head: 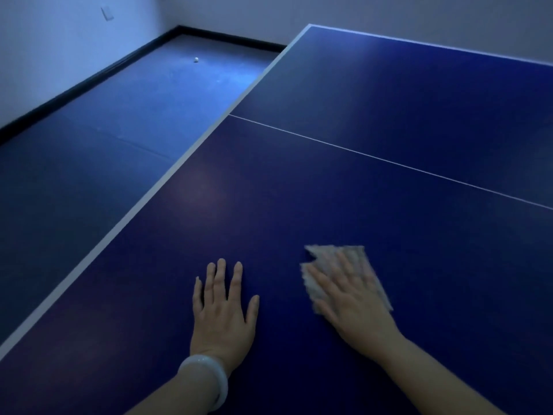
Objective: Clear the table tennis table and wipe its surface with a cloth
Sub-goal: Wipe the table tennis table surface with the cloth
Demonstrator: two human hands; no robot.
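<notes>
Two bare hands wiping a dark blue table tennis table.

Head view: the left hand [223, 307] lies flat, fingers spread, on the table [299, 190]; just right, the right hand [350, 298] presses a blurred pale cloth [338, 256]. With straight fingers only pressing, the cloth may slip free or bunch.

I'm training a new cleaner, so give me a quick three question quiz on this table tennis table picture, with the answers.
1. True or false: the left hand grips the cloth.
2. Where is the small white ball? A on the table, B on the floor, C in a hand.
3. Fill in: the right hand presses the cloth flat on the ____.

Key: 1 false; 2 B; 3 table.
</notes>
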